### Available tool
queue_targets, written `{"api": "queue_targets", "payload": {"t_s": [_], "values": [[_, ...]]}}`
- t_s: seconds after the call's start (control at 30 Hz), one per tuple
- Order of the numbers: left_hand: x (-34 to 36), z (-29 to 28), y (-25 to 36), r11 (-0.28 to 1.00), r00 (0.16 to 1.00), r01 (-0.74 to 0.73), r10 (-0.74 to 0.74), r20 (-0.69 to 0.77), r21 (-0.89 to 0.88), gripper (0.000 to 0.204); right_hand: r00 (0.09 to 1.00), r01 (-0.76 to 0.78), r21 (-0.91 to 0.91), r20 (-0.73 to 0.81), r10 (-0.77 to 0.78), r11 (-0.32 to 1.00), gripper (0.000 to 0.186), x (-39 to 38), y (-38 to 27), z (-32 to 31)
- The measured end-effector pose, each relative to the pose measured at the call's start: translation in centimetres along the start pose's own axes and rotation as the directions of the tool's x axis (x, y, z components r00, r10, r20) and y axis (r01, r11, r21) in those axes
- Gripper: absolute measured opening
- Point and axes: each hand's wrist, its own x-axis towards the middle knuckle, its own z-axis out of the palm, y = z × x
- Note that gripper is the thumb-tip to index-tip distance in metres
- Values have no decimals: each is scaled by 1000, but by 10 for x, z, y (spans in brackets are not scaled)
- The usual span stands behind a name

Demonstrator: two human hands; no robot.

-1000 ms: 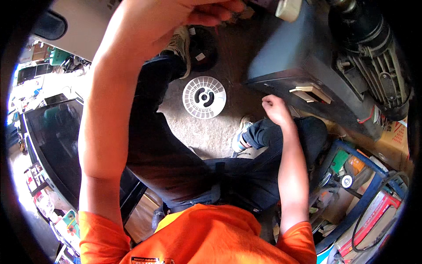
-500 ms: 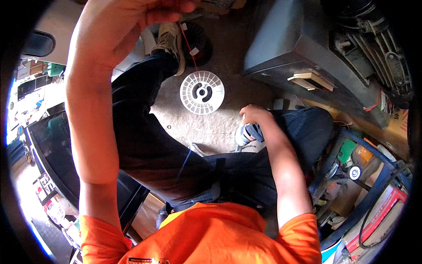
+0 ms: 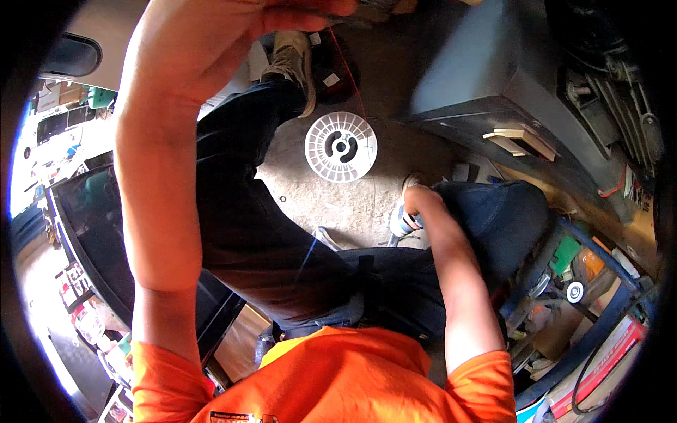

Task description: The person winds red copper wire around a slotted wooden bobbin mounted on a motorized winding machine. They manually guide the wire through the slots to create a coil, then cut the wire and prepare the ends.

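A white slotted reel (image 3: 341, 116) with a dark hub lies on the concrete floor beyond my knees. From its far rim a thin red line (image 3: 345, 62) runs up to the fingers of my left hand (image 3: 282, 17). That hand is raised at the top edge, its fingers curled and partly cut off by the frame; the line appears to be held in them. Beside my bent right knee is my right hand (image 3: 422, 201), its back towards me and its fingers mostly hidden. Just below it sits a white, dark-banded object (image 3: 400, 224) that I cannot make out clearly.
A grey metal cabinet (image 3: 465, 92) with a pale handle stands at the far right. On the near right, a blue-framed rack (image 3: 596, 247) holds assorted parts. My left shoe (image 3: 290, 60) rests beyond the left knee. A dark panel (image 3: 92, 225) and cluttered shelves stand at left.
The red line has swung rightward around the reel's rim, along with my left hand. My right hand has turned and lowered slightly near the knee. The whole view has shifted a little.
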Motion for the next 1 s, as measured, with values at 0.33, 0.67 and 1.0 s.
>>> {"api": "queue_targets", "payload": {"t_s": [0.33, 0.67, 1.0], "values": [[-3, 10, 24, 975, 973, 219, -217, -73, 25, 34, 883, 382, -53, 317, -347, 923, 25, -41, -41, -1], [-1, 8, 18, 983, 981, 183, -180, -69, 32, 29, 683, 730, 207, -231, -693, 651, 22, -130, -88, -13], [-4, 17, 25, 948, 963, 230, -188, -193, 220, 32, 608, 787, 236, -458, -649, 571, 18, -176, -75, -56]]}}
